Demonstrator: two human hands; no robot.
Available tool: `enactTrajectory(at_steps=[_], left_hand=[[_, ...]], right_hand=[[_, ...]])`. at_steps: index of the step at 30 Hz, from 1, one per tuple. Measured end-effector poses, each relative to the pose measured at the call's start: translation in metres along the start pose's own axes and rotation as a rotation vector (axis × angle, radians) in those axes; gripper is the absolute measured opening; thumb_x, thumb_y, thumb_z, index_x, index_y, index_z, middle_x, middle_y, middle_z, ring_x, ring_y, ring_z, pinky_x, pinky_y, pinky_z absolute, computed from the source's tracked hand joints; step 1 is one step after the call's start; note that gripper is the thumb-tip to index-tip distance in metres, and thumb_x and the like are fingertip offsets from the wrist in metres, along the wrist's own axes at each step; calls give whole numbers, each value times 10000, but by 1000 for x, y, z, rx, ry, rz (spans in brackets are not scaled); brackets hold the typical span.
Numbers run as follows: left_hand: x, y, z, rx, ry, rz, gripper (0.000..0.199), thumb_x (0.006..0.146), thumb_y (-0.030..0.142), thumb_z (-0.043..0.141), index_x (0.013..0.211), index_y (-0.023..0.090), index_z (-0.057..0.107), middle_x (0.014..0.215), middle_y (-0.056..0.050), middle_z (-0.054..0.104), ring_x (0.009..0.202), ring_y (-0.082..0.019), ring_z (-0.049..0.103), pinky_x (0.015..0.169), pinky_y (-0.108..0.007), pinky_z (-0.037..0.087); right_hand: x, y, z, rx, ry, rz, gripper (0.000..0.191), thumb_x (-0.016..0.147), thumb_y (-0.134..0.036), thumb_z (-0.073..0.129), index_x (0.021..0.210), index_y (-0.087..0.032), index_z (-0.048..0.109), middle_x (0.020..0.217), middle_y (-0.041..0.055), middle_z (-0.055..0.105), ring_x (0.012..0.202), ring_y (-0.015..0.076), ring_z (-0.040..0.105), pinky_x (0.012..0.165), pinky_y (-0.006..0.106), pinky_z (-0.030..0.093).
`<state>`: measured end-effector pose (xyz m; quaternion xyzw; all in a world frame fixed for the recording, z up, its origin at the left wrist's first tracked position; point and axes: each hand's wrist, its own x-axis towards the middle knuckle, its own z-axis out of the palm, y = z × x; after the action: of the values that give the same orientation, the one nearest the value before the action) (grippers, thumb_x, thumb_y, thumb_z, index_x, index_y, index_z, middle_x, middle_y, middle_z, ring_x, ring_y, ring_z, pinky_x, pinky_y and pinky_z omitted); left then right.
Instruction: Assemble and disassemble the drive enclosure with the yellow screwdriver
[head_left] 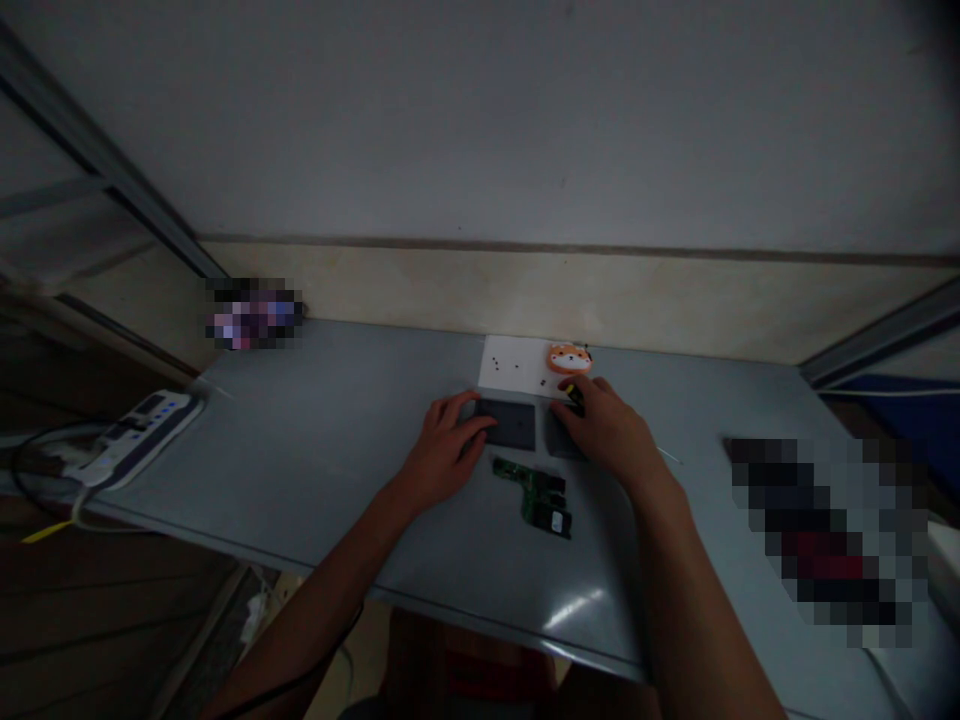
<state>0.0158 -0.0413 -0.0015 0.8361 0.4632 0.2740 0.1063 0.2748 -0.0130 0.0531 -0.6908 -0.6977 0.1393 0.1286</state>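
Green and bumpy, a circuit board (534, 495) lies on the grey table (345, 420), below the middle of the frame. Above it, the left hand (444, 445) touches a dark plate (516, 425); I can't tell if it pinches. The right hand (611, 425), over a second plate (559, 440), holds a black and yellow tool (575, 394).

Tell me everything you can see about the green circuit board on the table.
The green circuit board has an irregular, stepped outline, with a narrow arm toward the left and a wider end nearer the person. It carries dark, blocky parts, one bearing a small white label. It lies flat on the grey table, seemingly touching nothing else. Finer details are too small to read.
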Motion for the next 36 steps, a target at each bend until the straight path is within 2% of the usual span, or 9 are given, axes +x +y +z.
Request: enactTrajectory(at_steps=[20,28,31,36], left_hand=[[1,-1,1,-6,-6,6,303,1052,219,513,1290,252,697,1533,-94,447,1345,-288,418,1178,-506,406],[4,0,2,12,-43,-6,292,1030,247,545,1290,265,677,1523,-111,429,1326,-307,443,1149,-548,406],[12,-7,1,-2,-79,11,277,1007,245,569,1265,269,669,1478,-114,434,1279,-297,475,1119,-543,425],[41,-23,0,-98,-143,170,229,919,267,697,1145,230,703,1278,-105,461,1232,-278,498,1115,-488,446]], right_hand=[[-2,1,2,-11,46,-14,362,973,-392,592,1274,-195,632,1235,157,680,1001,317,715,773,396,526],[-2,-3,0,-25,36,18,393,977,-390,586,1314,-190,612,1245,159,673,1006,321,714,777,397,520],[-3,-5,-1,-24,35,35,391,981,-380,586,1322,-189,617,1253,161,675,1028,324,715,807,398,522],[-4,-6,-3,-24,33,73,429,974,-382,604,1362,-198,605,1273,157,672,1082,334,704,842,404,522]])
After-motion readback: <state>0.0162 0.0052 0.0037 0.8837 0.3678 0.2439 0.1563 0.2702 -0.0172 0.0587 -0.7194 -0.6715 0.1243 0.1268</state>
